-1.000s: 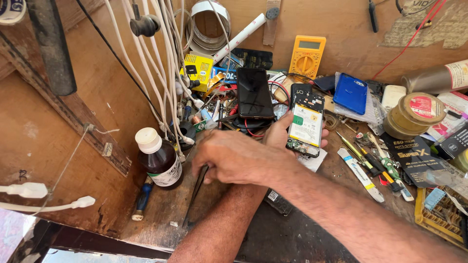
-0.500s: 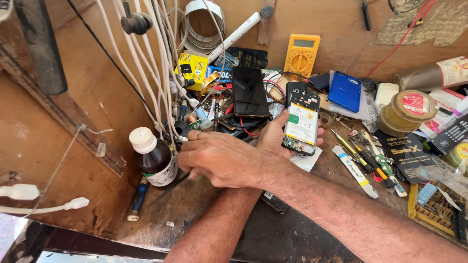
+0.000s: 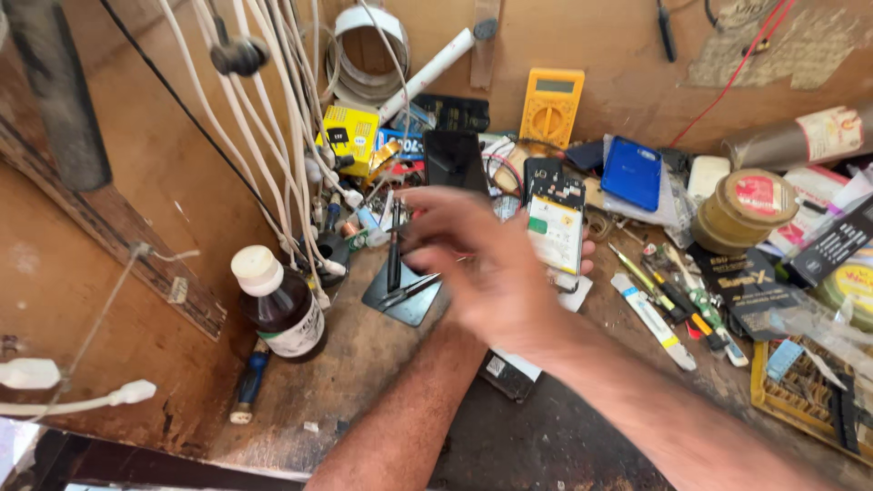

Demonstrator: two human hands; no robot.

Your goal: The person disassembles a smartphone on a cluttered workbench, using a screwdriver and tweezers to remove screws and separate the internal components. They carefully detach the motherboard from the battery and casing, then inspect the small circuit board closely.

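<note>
At the workbench's middle: the right hand (image 3: 496,273) hangs over the clutter, smeared by motion blur, its arm coming in from the lower right.
Change in the right hand: half a second ago it lay low by the bottle, knuckles up; now it is raised and further right.
Right fingers: thumb and forefinger look pinched together on a thin black rod-shaped tool (image 3: 394,245), which stands nearly upright; the blur hides the exact grip.
Newly uncovered: a dark, flat, square plate (image 3: 393,305) with slim metal tweezers (image 3: 416,288) lying across it, both hidden under the hand before.
Left hand (image 3: 587,256): mostly hidden behind the right one, with only fingertips showing at the phone's right edge.
Left fingers: curled and clamped on the opened smartphone with a pale battery and bare circuit board (image 3: 555,225).
Phone's place: same as before, held just above the bench, just behind the right hand and below the multimeter.
Bottle: brown glass bottle with a white cap and paper label (image 3: 282,305), glossy and round-shouldered, unmoved at the left, near the plate.
Cables: smooth white cords (image 3: 273,145) hang in a bunch down the wooden wall.
Back wall: a boxy yellow plastic multimeter (image 3: 550,107) leans there; a glossy blue rectangular phone (image 3: 632,173) lies to its right.
Surface: scuffed, stained brown wooden bench top (image 3: 364,382).
</note>
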